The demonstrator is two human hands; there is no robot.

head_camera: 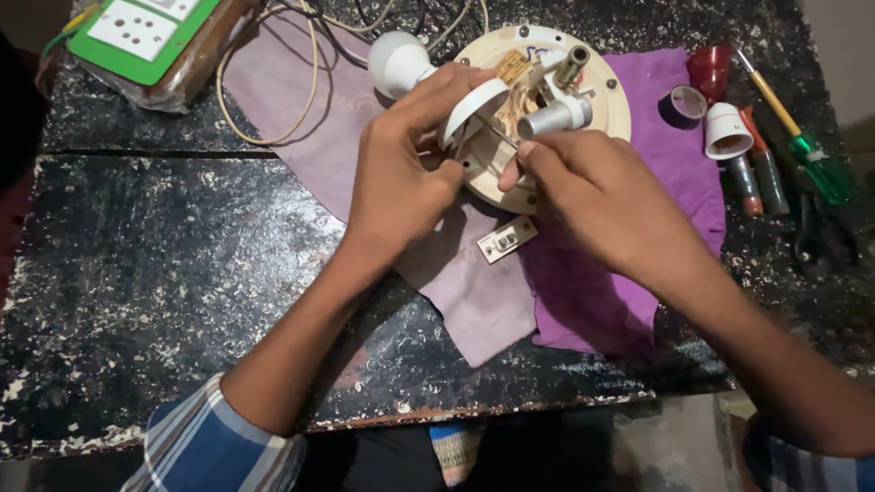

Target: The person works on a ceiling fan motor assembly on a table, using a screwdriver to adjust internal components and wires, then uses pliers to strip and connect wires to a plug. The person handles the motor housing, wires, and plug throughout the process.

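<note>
It looked like an electrician's workshop: a scarred, paint-flecked bench (164, 273), screwdrivers (802, 146) and pliers (825, 232) at three o'clock, a switchboard (146, 32) and loose wires (292, 73) at eleven o'clock.

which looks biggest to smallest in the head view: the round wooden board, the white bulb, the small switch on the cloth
1. round wooden board, partly hidden by hands
2. white bulb
3. small switch
All lie at similar distance, so the order seems safe.

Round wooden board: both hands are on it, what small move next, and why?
Probably steady the round wooden board with the left hand, which already grips its near edge beside the white bulb. The right hand is pinching something thin at the silver holder; what it pinches is too small to tell.
</note>
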